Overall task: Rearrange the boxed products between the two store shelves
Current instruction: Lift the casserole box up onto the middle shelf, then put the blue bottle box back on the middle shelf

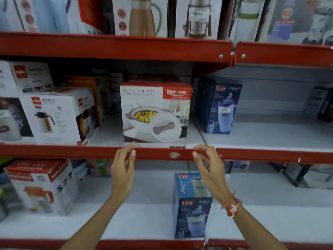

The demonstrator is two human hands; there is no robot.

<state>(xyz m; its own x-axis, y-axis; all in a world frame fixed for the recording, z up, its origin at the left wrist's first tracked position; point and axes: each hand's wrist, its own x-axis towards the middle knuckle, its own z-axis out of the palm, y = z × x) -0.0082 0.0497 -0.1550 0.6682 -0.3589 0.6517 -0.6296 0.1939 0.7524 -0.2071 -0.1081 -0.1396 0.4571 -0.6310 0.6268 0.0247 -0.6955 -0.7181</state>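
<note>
A white and red casserole box (155, 112) stands upright at the front of the middle shelf (72, 152). My left hand (123, 166) hovers just below the box's lower left corner, fingers apart and holding nothing. My right hand (207, 165) is raised below the lower right corner, fingers loosely curled and empty. Both hands overlap the shelf's red front lip. A blue tumbler box (220, 105) stands to the right on the same shelf level. On the lower shelf (144, 213), another blue tumbler box (191, 206) stands partly behind my right forearm.
White flask boxes (54, 116) are stacked at the left of the middle shelf. A red and white jug box (41, 184) sits at lower left. The top shelf carries several flask and jug boxes (142, 17). The grey shelf surface (279, 134) shows to the right of the tumbler box.
</note>
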